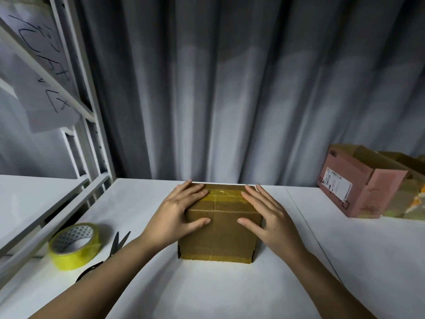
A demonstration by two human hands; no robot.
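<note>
Grey curtain [230,88] behind, white table [207,293] below. The box [220,238] sits mid-table, with the left hand [177,212] and right hand [266,215] pressed flat on it, fingers straight, gripping nothing. I'd guess uneven pressure could wrinkle the tape strip [224,195] or skid the box.

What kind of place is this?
Most likely a packing or parcel room. The left hand and right hand press on a taped cardboard box on a white table. A tape roll and scissors lie beside it, and a labelled pink carton stands at the right.
</note>
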